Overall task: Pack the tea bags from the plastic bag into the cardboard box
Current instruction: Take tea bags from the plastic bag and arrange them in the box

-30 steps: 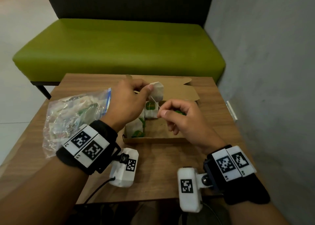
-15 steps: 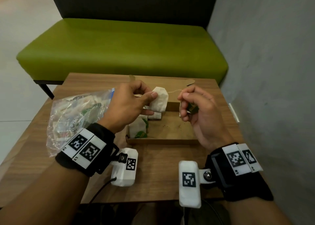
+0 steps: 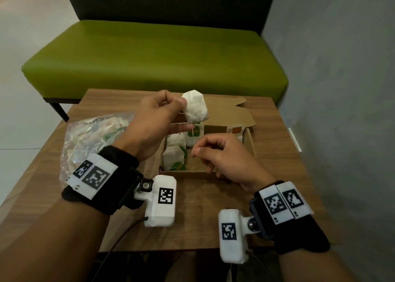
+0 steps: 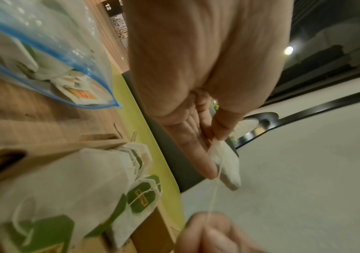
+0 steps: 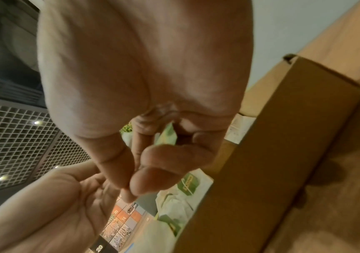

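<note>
My left hand [image 3: 171, 108] pinches a white tea bag [image 3: 195, 105] by its top edge and holds it above the far left of the open cardboard box [image 3: 251, 145]. The same tea bag [image 4: 226, 164] hangs from my left thumb and finger in the left wrist view. Its thin string [image 3: 193, 137] runs down to my right hand [image 3: 197, 151], which pinches it over the box, with a green tag [image 5: 168, 135] tucked in the curled fingers. Several tea bags [image 3: 174, 156] with green tags stand in the box's left side. The clear plastic bag [image 3: 89, 138] with more tea bags lies to the left.
The box and bag sit on a small wooden table [image 3: 213, 213]. A green bench [image 3: 154, 57] stands behind it and a grey wall [image 3: 342, 89] runs along the right. The box lid [image 3: 230, 113] lies open toward the bench.
My left hand has lifted the tea bag higher. My right hand has come back from the right to the box's middle, so the string now runs downward instead of sideways.
</note>
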